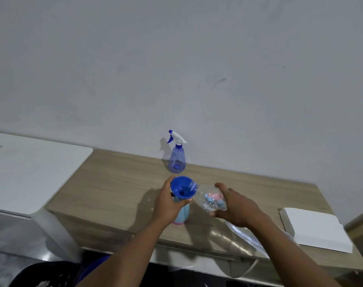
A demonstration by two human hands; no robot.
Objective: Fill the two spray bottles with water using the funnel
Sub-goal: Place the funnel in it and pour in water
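spray bottles: 2 | pale-blue spray bottle (182, 215) standing on wood-grain worktop (114, 183); 1 round blue funnel (181, 187) sitting in its neck; left hand (168, 204) gripping that neck | right hand (236, 206) grasping and tilting 1 crinkled clear plastic bottle (209, 198), mouth over funnel rim | translucent blue spray bottle (177, 158), trigger fitted, standing behind near wall

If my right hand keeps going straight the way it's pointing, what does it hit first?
Likely the blue funnel: the right hand tilts its clear bottle leftward, mouth over the funnel's rim, though depth is unclear.

The left hand (167, 201) hides the neck of the pale blue bottle (182, 216); the clear bottle (212, 200) has a label too blurred to read.
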